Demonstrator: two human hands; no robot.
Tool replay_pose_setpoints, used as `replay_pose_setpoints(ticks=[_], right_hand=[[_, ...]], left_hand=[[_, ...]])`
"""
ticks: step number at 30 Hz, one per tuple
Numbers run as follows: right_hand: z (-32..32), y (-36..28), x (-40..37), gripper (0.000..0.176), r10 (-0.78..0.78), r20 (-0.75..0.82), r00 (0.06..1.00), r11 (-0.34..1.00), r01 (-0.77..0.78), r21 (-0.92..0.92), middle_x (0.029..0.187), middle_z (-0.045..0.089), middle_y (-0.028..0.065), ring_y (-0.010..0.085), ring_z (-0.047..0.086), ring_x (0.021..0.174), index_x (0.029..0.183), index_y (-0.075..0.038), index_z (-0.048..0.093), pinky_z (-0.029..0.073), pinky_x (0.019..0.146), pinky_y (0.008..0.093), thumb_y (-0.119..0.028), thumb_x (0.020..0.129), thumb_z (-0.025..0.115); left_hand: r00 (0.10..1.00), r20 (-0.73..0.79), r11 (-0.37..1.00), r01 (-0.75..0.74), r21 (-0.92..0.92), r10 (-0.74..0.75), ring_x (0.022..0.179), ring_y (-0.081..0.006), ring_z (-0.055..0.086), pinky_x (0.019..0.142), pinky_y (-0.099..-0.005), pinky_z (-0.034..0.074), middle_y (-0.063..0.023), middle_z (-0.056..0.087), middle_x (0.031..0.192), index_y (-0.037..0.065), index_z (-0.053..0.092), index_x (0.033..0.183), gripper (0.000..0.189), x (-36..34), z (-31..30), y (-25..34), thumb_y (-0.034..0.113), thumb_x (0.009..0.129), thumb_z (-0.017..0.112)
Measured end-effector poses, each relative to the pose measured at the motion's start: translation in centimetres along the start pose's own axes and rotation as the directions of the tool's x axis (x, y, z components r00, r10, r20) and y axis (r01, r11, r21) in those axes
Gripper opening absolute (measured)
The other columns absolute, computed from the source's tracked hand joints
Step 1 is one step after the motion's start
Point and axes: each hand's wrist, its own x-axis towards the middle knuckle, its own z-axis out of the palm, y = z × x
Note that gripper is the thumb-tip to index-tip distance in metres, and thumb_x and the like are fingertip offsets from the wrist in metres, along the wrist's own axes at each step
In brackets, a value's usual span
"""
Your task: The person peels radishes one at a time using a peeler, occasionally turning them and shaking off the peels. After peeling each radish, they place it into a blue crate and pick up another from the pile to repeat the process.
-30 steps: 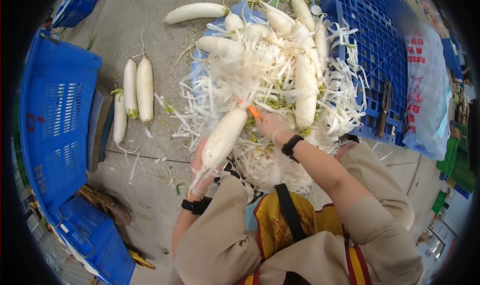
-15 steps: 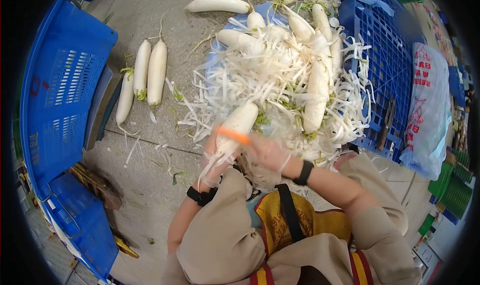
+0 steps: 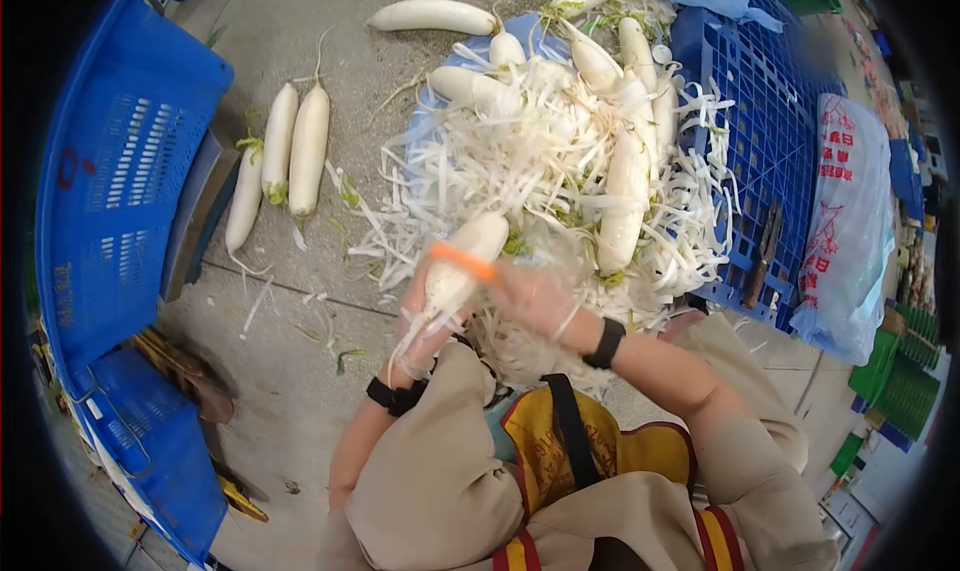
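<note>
A white daikon radish (image 3: 480,239) points up and away from me, its near end held in my left hand (image 3: 422,321). Peel strips hang from that end over my fingers. My right hand (image 3: 535,296), blurred by motion, grips an orange peeler (image 3: 464,262) that lies across the daikon's side. Both hands seem to wear thin clear gloves. Just beyond them spreads a heap of white peel strips (image 3: 500,151) on a blue plastic sheet. A long daikon (image 3: 624,206) rests on the heap's right side, with several more around it.
Three unpeeled daikons (image 3: 309,151) lie on the concrete floor at left, near a tall blue crate (image 3: 140,161). To the right, a knife (image 3: 768,246) lies on a blue plastic grid (image 3: 750,121), beside a printed plastic bag (image 3: 845,221). Another daikon (image 3: 430,16) is at the back.
The orange peeler and my right hand stay at the daikon, blurred in both frames. The whole view has shifted slightly; the daikon remains in my left hand.
</note>
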Motion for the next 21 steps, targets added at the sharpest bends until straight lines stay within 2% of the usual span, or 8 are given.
replay_pose_setpoints(ticks=[3, 5, 9, 11, 15, 16, 19, 21], right_hand=[[-0.7, -2.2, -1.2, 0.019, -0.184, -0.034, 0.982, 0.981, 0.185, 0.058, 0.062, 0.061, 0.0114, 0.0298, 0.060, 0.054, 0.090, -0.008, 0.051, 0.046, 0.045, 0.0414, -0.027, 0.089, 0.049], [1.5, 1.4, 0.7, 0.017, 0.016, 0.006, 1.000, 0.998, -0.016, 0.068, 0.065, 0.061, 0.0092, 0.0274, 0.061, 0.054, 0.087, -0.009, 0.051, 0.046, 0.045, 0.0388, -0.026, 0.087, 0.053], [-0.7, 1.3, 1.5, 0.017, 0.072, 0.099, 0.992, 0.993, -0.062, -0.101, 0.067, 0.061, 0.0087, 0.0271, 0.061, 0.055, 0.086, -0.009, 0.052, 0.046, 0.045, 0.0373, -0.025, 0.086, 0.054], [-1.9, -3.0, -1.3, 0.013, -0.218, -0.098, 0.971, 0.974, 0.222, 0.038, 0.057, 0.058, 0.0110, 0.0288, 0.057, 0.046, 0.082, -0.011, 0.055, 0.045, 0.042, 0.0397, -0.023, 0.085, 0.055], [1.3, 4.9, 2.1, 0.014, 0.077, 0.009, 0.997, 0.964, -0.072, -0.256, 0.057, 0.058, 0.0107, 0.0273, 0.058, 0.046, 0.085, -0.011, 0.056, 0.045, 0.041, 0.0393, -0.024, 0.083, 0.058], [0.6, 5.6, 2.7, 0.015, 0.144, 0.028, 0.989, 0.986, -0.141, -0.085, 0.057, 0.058, 0.0098, 0.0276, 0.058, 0.046, 0.086, -0.011, 0.056, 0.045, 0.042, 0.0398, -0.025, 0.083, 0.057], [-1.7, -1.1, -0.1, 0.018, -0.227, -0.122, 0.966, 0.971, 0.235, 0.053, 0.059, 0.059, 0.0103, 0.0289, 0.058, 0.048, 0.088, -0.011, 0.056, 0.046, 0.044, 0.0402, -0.029, 0.085, 0.055], [-1.8, -2.1, -0.7, 0.021, -0.209, -0.019, 0.978, 0.978, 0.209, 0.010, 0.061, 0.060, 0.0103, 0.0295, 0.058, 0.050, 0.090, -0.011, 0.058, 0.047, 0.046, 0.0398, -0.031, 0.086, 0.054]], left_hand=[[0.996, 0.042, 0.997, 0.081, -0.018, -0.080, 0.102, -0.0180, 0.056, 0.085, -0.0299, 0.047, -0.0111, 0.058, 0.112, 0.004, 0.043, 0.127, 0.063, -0.1, 0.0, 0.0, 0.008, 0.072, 0.074], [0.994, 0.044, 0.995, 0.098, -0.022, -0.097, 0.102, -0.0179, 0.056, 0.086, -0.0297, 0.047, -0.0110, 0.058, 0.112, 0.004, 0.043, 0.127, 0.063, 0.6, -0.2, 0.2, 0.007, 0.072, 0.073], [0.995, -0.023, 0.994, -0.102, -0.036, 0.101, 0.098, -0.0154, 0.057, 0.083, -0.0285, 0.047, -0.0091, 0.059, 0.109, 0.005, 0.044, 0.127, 0.061, 0.9, 0.1, -0.6, 0.007, 0.073, 0.072], [0.997, -0.034, 0.989, -0.068, -0.128, 0.064, 0.097, -0.0151, 0.057, 0.083, -0.0282, 0.047, -0.0087, 0.059, 0.109, 0.004, 0.044, 0.127, 0.061, 0.0, 0.6, -0.8, 0.007, 0.074, 0.072], [0.998, 0.020, 0.996, -0.061, 0.062, 0.060, 0.102, -0.0168, 0.056, 0.086, -0.0290, 0.047, -0.0119, 0.058, 0.114, 0.002, 0.040, 0.131, 0.067, 0.4, 0.2, 0.5, 0.010, 0.074, 0.073], [0.996, 0.035, 0.988, -0.082, 0.127, 0.078, 0.102, -0.0175, 0.056, 0.086, -0.0291, 0.047, -0.0123, 0.058, 0.114, 0.001, 0.040, 0.131, 0.066, 0.2, 0.1, -0.5, 0.011, 0.074, 0.073], [0.995, 0.002, 0.977, -0.099, 0.188, 0.100, 0.102, -0.0208, 0.057, 0.085, -0.0301, 0.048, -0.0142, 0.058, 0.114, 0.000, 0.039, 0.131, 0.068, -0.1, 0.3, -1.4, 0.012, 0.074, 0.073], [0.993, 0.045, 0.986, -0.102, -0.128, 0.109, 0.102, -0.0229, 0.058, 0.086, -0.0318, 0.048, -0.0159, 0.057, 0.114, 0.000, 0.039, 0.131, 0.069, 0.7, 0.2, -0.2, 0.013, 0.073, 0.075]])
